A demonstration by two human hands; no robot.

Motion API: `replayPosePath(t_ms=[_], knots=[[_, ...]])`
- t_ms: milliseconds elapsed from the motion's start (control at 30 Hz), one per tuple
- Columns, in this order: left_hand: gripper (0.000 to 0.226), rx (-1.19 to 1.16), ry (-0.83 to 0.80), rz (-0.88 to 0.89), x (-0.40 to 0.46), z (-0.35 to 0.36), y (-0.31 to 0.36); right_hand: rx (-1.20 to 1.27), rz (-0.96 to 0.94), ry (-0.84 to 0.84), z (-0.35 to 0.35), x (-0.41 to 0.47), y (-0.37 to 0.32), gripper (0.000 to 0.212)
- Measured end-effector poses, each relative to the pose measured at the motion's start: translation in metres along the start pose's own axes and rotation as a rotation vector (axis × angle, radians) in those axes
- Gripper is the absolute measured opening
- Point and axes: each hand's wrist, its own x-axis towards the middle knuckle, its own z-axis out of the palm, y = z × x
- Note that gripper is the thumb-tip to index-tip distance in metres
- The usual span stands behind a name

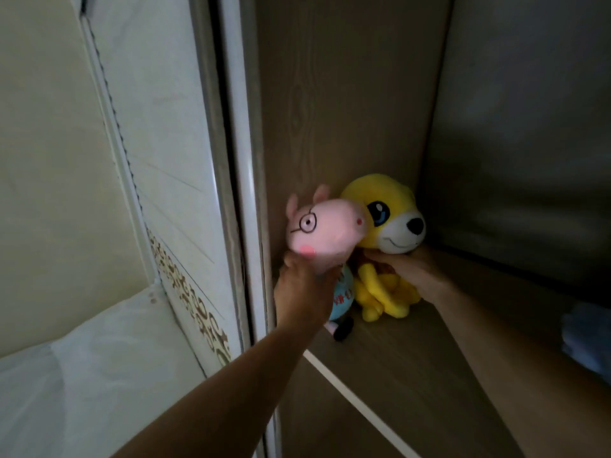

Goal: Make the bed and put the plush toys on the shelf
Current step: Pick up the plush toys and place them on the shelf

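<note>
You are reaching both arms into the wardrobe and setting two plush toys on the shelf (413, 352), in its back left corner. Your left hand (305, 292) is gripping the pig (325, 226) just under its big pink head, thumb up by the cheek and fingers curling round the neck, so the grip is closed on the toy. The pig is standing upright against the left wall (330, 110) of the wardrobe, its blue shirt showing beside your hand and one dark foot resting on the shelf near the front edge. Your right hand (413, 269) is reaching in from the right and holding the dog (390, 209) below its chin, fingers wrapping round the neck; its fingertips are hiding behind the toy. The dog is sitting deeper in the corner, touching the pig's snout with its yellow head, its yellow legs folding forward on the shelf. A blue cloth (587, 338) is lying at the right edge of the shelf, well apart from the toys. The sliding door (185, 160) is standing to the left, with white bedding (82, 375) below it.
</note>
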Motion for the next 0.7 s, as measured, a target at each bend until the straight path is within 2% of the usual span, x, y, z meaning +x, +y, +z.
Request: replayPosePath(t_ms=[267, 500, 700], knots=[[0.076, -0.021, 0.007, -0.017, -0.011, 0.004, -0.004, -0.035, 0.013, -0.002, 0.000, 0.009, 0.009, 0.049], [0.078, -0.101, -0.045, -0.106, -0.017, 0.006, -0.005, 0.042, 0.024, -0.016, 0.002, -0.001, 0.007, 0.038], [0.087, -0.127, -0.005, -0.072, -0.034, 0.001, -0.009, 0.118, -0.056, 0.021, 0.001, -0.016, 0.010, 0.039]])
